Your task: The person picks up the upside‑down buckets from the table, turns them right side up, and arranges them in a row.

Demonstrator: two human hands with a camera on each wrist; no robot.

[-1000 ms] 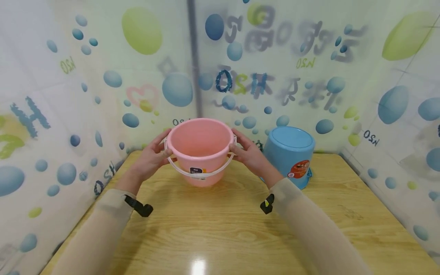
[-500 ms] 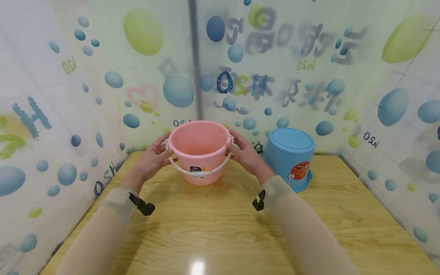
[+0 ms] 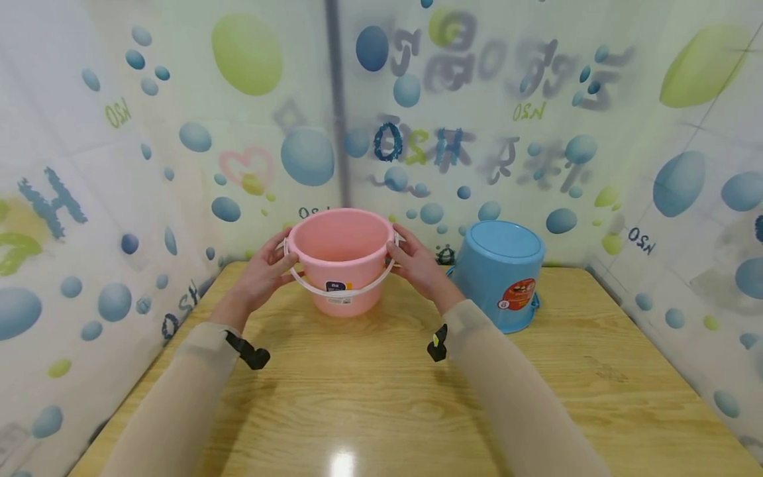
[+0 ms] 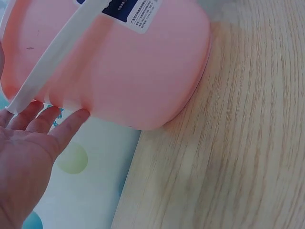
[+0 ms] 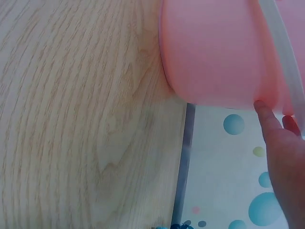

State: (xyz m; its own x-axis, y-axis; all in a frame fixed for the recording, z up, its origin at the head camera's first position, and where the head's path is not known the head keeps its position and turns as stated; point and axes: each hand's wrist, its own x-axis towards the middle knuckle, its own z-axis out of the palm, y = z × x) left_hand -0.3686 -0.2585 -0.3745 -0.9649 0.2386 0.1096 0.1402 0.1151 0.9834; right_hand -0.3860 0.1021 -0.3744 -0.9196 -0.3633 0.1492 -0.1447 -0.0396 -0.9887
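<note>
A pink bucket [image 3: 348, 281] stands upright near the far edge of the table, its mouth facing up and its white handle [image 3: 316, 290] hanging down across the front. My left hand [image 3: 260, 277] grips the left side of its rim, thumb in front, with several fingertips against the wall below in the left wrist view. On the opposite side, my right hand [image 3: 420, 266] holds the rim the same way; a fingertip touches the pink wall in the right wrist view. A dark label [image 3: 336, 286] shows on the front.
Right of the pink bucket, an upside-down blue bucket [image 3: 499, 278] with a red sticker [image 3: 517, 294] sits on the wooden table [image 3: 357, 384]. Patterned curtain walls [image 3: 507, 86] enclose the table at the back and both sides.
The pink bucket has shifted slightly left, away from the blue bucket. My right hand has moved left with it, while my left hand has barely moved.
</note>
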